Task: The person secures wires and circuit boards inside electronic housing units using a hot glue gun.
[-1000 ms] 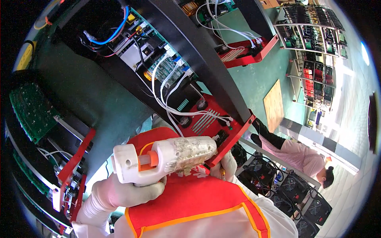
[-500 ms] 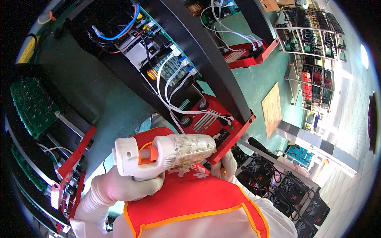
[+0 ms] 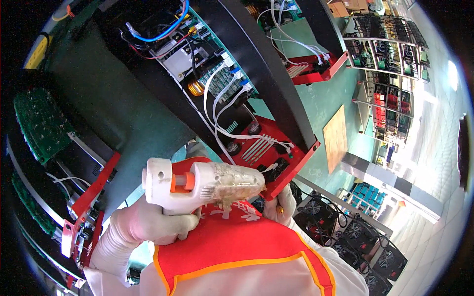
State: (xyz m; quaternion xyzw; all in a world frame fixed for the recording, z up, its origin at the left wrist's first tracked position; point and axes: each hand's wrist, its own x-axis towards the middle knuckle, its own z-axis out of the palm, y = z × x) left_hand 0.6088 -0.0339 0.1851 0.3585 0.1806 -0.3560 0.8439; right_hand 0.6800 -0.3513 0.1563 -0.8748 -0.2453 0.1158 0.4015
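Note:
My left hand (image 3: 163, 224), gloved in white, is wrapped round the handle of a white hot glue gun (image 3: 217, 182) with orange parts and glue-crusted front. The gun's nose points right, close to the red end panel (image 3: 264, 145) of an opened black machine case (image 3: 256, 64). Beside the panel's lower corner, my gloved right hand (image 3: 280, 204) is closed, partly hidden behind the panel and the gun. A small brass-coloured tip shows between its fingers; what it belongs to is hidden. White cables (image 3: 212, 106) run from a green circuit board (image 3: 222, 84) to sockets on the panel.
A second case with a red end (image 3: 323, 69) stands to the right, near a wooden board (image 3: 335, 140). Several black fan units (image 3: 355, 232) with cables sit at lower right. Another unit with a red bracket (image 3: 96, 182) is at left. Racks (image 3: 390, 49) stand far right.
The case has shifted slightly right and down in view. The glue gun's nose has dropped back a little from the panel, showing a white piece near the nozzle. Both hands keep their grip.

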